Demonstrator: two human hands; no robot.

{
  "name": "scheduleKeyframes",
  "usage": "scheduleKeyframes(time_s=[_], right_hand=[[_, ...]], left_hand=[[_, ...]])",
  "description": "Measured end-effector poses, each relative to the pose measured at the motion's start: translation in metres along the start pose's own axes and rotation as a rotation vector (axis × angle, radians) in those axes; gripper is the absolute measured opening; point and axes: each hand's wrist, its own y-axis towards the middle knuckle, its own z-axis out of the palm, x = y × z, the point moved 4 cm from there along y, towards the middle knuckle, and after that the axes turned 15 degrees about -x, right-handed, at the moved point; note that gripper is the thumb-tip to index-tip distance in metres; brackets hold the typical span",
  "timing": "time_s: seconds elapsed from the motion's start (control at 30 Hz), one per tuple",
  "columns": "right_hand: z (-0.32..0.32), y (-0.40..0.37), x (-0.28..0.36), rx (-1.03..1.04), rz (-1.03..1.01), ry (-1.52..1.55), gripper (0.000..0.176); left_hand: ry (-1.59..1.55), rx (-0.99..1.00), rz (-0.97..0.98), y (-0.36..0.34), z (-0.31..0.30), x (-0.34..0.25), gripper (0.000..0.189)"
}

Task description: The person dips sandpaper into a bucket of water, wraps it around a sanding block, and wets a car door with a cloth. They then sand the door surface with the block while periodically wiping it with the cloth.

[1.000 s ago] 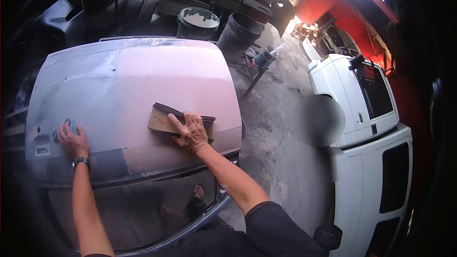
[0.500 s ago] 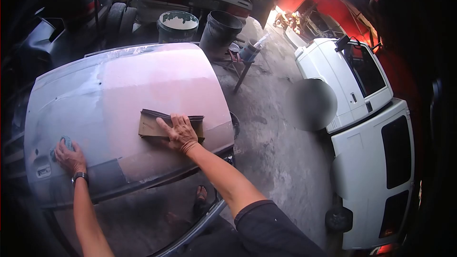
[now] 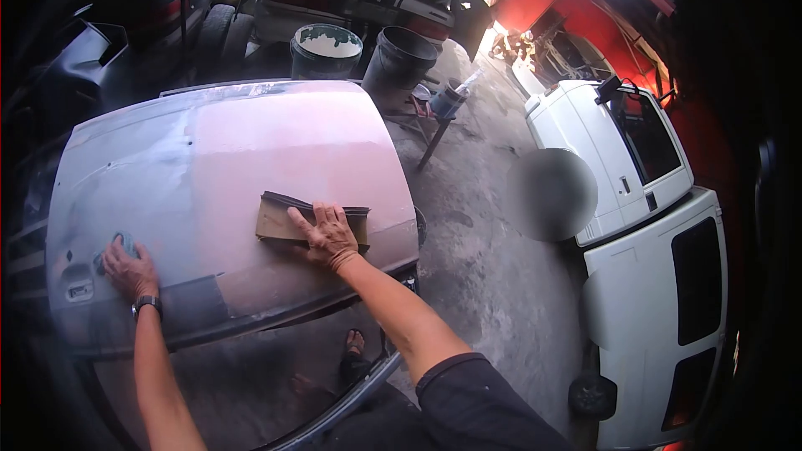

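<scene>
The car door (image 3: pixel 284 138) lies broad face up, a folded brown sheet (image 3: pixel 279 222) on its pink part; the hands are apart, the right hand (image 3: pixel 332 238) clasping that sheet, the left hand (image 3: pixel 132 271) curled on a blue-green cloth (image 3: pixel 127 242) at the door's grey end, near the handle recess (image 3: pixel 78 286); rubbing down seems under way, and another stroke would call for even, flat pressure
</scene>
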Motion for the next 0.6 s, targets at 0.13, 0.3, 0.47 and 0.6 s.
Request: scheduleKeyframes(time_s=[0.13,0.3,0.47,0.6], right_hand=[[-0.005,0.0,0.003,-0.007,0.004,-0.039,0.099],[-0.006,-0.001,0.0,-0.011,-0.062,-0.127,0.102],[0.002,-0.004,-0.005,-0.026,-0.012,-0.117,0.099],[-0.002,-0.001,-0.005,-0.021,-0.045,-0.165,0.087]], left_hand=[[-0.022,-0.003,-0.012,-0.001,-0.005,-0.006,0.047],[-0.123,-0.052,-0.091,0.002,-0.025,-0.014,0.043],[-0.202,-0.057,-0.209,-0.004,-0.014,-0.01,0.046],[-0.224,0.046,-0.258,-0.004,-0.01,-0.011,0.052]])
